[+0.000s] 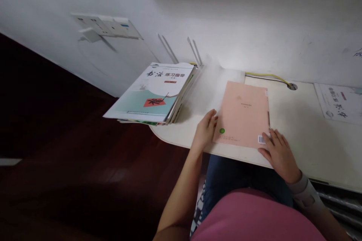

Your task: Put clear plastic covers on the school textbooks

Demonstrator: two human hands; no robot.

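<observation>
Right hand (278, 150) nearest: fingers loosely spread, tips at the lower right corner of a pink booklet (243, 115), beside its barcode (261, 139). Left hand (206, 130) opposite, fingers close together at the left edge; whether it pinches the cover or merely rests there, I cannot tell. Booklet lies flat on the white desk (299, 131), back cover up, lower edge near the desk's front. To handle it well, I'd judge: light, even pressure from both sides, fingertips flat, so the thin corners don't curl.

Beyond the left hand, a blurred translucent sheet (207, 86), perhaps plastic film; worth keeping from under the booklet. Further left, a book stack (178, 110), calligraphy workbook (154, 92) uppermost. Behind, a yellow cable (263, 74) runs to a desk hole (293, 87).
</observation>
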